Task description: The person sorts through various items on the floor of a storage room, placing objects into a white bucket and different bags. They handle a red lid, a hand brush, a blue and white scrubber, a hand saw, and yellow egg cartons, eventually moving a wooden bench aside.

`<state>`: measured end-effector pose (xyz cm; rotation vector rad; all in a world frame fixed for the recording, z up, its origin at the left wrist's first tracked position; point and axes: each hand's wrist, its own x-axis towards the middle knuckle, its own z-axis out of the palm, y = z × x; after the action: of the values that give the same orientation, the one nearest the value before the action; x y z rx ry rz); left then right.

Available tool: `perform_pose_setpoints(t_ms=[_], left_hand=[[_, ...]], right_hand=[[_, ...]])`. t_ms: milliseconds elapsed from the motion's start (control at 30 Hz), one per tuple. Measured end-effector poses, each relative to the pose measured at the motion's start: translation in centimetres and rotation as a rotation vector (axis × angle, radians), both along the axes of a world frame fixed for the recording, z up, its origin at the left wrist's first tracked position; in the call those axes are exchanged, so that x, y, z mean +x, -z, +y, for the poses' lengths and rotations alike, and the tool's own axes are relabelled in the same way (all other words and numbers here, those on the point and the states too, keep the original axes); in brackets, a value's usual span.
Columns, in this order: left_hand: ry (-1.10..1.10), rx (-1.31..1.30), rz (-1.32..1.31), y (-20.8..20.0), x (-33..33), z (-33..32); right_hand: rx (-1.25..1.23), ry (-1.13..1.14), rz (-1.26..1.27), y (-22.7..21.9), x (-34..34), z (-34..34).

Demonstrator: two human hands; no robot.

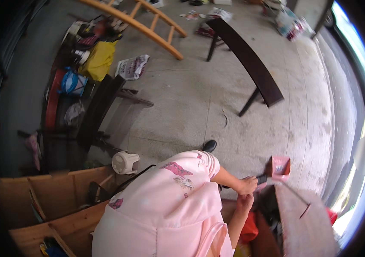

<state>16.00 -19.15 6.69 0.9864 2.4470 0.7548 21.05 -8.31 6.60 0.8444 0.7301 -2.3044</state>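
My left hand (248,186) reaches out from a pink printed sleeve (206,162), its fingers closed around a short dark object (261,179) whose kind I cannot make out. Just below it my right hand (245,201) comes up, touching or almost touching the left one. The right fingers look closed, and what they hold, if anything, is hidden. Beyond the dark object lies a pink open box-like thing (280,168). A thin rod (294,192) runs near it over a pale board (304,222).
A dark bench (251,60) stands ahead, another dark bench (99,109) at left. Near them are an orange wooden ladder (135,21), a yellow bag (99,60) and a white stool (125,162). Open wooden drawers (58,192) lie at lower left; a red bag (249,229) sits below my hands.
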Motion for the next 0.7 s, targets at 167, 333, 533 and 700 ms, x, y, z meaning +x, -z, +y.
perform_pose_setpoints(t_ms=[167,333,533,700], left_hand=[[-0.211,0.087,-0.281,-4.4,-3.4,-12.6],[-0.359,0.176,-0.356,-4.2,-3.5,-19.2],[-0.561,0.281,-0.526,-4.6,-5.4,-21.6],[-0.693,0.351,-0.570,-4.8,-5.1,-22.8]], right_hand=[[-0.200,-0.170,-0.007,0.2,-6.6,-6.8],[-0.008,-0.397,0.091,-3.9,-10.7,-13.6],[0.110,-0.772,0.366,0.3,-15.0,-14.5],[-0.113,-0.877,0.062,-6.0,-17.3,-18.5]])
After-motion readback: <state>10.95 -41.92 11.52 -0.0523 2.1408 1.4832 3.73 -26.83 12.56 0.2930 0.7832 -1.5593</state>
